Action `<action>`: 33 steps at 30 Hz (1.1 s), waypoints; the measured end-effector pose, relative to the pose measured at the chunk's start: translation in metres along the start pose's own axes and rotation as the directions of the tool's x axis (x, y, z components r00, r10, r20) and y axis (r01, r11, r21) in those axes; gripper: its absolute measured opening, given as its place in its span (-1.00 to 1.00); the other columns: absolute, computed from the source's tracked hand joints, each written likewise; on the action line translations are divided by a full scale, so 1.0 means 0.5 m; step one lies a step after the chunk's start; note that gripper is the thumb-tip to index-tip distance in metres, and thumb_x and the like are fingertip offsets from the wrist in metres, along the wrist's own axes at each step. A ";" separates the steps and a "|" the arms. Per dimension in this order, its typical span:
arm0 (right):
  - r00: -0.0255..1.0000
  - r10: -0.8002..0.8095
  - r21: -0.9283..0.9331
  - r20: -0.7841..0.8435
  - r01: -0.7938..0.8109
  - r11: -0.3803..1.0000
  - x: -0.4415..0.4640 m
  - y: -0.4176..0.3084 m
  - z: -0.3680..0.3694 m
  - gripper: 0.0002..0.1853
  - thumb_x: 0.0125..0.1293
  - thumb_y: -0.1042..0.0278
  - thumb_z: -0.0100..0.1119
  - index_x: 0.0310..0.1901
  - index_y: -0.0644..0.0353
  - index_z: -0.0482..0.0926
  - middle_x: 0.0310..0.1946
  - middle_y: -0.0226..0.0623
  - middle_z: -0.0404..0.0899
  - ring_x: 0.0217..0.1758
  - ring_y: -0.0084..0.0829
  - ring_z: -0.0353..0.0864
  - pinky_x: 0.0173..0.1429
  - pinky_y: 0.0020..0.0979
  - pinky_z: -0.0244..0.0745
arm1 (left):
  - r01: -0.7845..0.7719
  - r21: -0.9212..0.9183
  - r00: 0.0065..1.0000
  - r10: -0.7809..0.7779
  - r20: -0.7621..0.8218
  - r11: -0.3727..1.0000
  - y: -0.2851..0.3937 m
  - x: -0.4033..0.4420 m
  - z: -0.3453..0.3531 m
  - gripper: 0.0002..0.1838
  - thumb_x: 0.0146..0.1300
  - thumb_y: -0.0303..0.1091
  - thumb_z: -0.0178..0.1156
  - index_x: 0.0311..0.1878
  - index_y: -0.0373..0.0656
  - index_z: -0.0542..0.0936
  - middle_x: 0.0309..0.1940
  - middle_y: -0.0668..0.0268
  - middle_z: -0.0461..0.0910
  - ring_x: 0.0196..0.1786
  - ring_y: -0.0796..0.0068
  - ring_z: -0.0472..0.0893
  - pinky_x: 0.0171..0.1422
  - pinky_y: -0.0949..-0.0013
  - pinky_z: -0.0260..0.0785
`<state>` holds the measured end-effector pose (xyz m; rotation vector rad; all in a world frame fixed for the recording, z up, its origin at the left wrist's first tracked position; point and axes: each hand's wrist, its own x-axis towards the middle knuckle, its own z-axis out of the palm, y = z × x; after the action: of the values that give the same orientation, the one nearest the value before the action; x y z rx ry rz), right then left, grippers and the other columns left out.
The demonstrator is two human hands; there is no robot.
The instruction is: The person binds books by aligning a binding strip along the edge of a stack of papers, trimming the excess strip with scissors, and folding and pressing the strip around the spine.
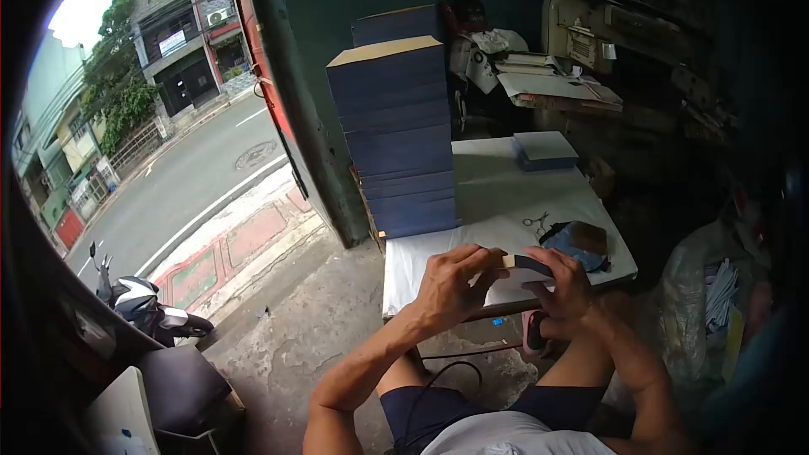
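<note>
My left hand [451, 285] and my right hand [563, 282] are raised over the near edge of the white-covered table [489, 185]. Between them is a small dark piece [531, 266] with a tan end; it resembles the dark blue stacked pieces, but its kind is unclear. My left fingers pinch its tan end, while my right thumb and fingers curl round the other side. A pair of scissors [536, 221] lies just beyond, beside a blue and brown bundle [581, 244].
A tall stack of dark blue blocks [392, 131] with a tan top stands at the table's left. A flat pale-topped pile [546, 152] sits at the back right. Clear plastic bags [695, 291] are on the right. Beyond the open doorway is a motorcycle [147, 307].
</note>
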<state>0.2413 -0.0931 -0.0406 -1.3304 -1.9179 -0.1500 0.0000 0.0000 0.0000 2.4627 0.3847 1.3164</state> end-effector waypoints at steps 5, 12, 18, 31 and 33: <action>0.972 -0.114 -0.025 -0.204 0.111 0.994 0.181 -0.123 -0.149 -0.77 0.29 0.39 0.42 -0.11 0.26 0.59 -0.34 -0.12 0.68 -0.33 -0.13 0.75 -0.25 -0.28 0.61 | -0.184 0.002 0.973 0.183 -0.144 0.983 0.060 0.163 -0.185 -0.68 0.08 -0.41 0.56 -0.09 -0.24 0.74 -0.36 0.22 0.74 -0.33 0.37 0.75 -0.21 0.35 0.55; 0.570 -0.716 -0.689 -0.404 0.326 0.648 0.596 -0.184 -0.250 -0.70 0.24 0.54 0.34 0.02 0.15 0.61 -0.21 -0.24 0.73 -0.16 -0.25 0.77 -0.17 -0.21 0.67 | -0.243 0.491 0.791 0.464 -0.398 0.837 0.012 0.428 -0.452 -0.65 0.21 -0.28 0.50 0.07 0.00 0.76 0.02 0.28 0.74 0.01 0.35 0.77 0.22 0.19 0.62; 0.508 -0.793 -0.756 -0.337 0.355 0.549 0.805 -0.143 -0.132 -0.65 0.34 0.47 0.26 0.16 0.14 0.63 -0.02 -0.26 0.76 -0.07 -0.28 0.79 0.01 -0.30 0.75 | 0.089 0.654 0.896 0.227 -0.382 0.751 -0.133 0.471 -0.554 -0.55 0.18 -0.22 0.53 0.15 0.04 0.73 0.07 0.22 0.72 0.11 0.29 0.72 0.17 0.16 0.64; 0.814 -0.547 -0.682 -0.196 0.288 0.673 0.713 -0.057 0.023 -0.39 0.42 -0.25 0.20 0.19 0.15 0.61 -0.02 -0.24 0.67 0.10 -0.30 0.68 0.15 -0.18 0.60 | -0.198 -0.747 0.978 0.179 -0.107 0.635 0.232 -0.217 -0.168 0.06 0.34 0.41 0.16 0.71 0.28 -0.16 0.66 0.27 -0.04 0.42 0.22 0.36 0.30 -0.18 0.23; 0.725 -0.636 -0.683 -0.263 0.326 0.654 0.683 -0.026 0.044 -0.41 0.42 -0.28 0.19 0.06 0.16 0.67 -0.22 -0.30 0.71 -0.10 -0.41 0.76 -0.05 -0.29 0.69 | -0.027 -0.781 0.985 -0.119 -0.129 0.624 0.305 -0.179 -0.157 -0.12 0.46 0.26 0.08 0.69 0.25 -0.06 0.49 0.21 0.19 0.28 0.13 0.47 0.18 -0.11 0.31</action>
<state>0.1689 0.1661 0.1708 -0.9268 -1.7851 -1.3593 -0.1013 -0.1611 0.0352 1.5882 -0.1030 1.2965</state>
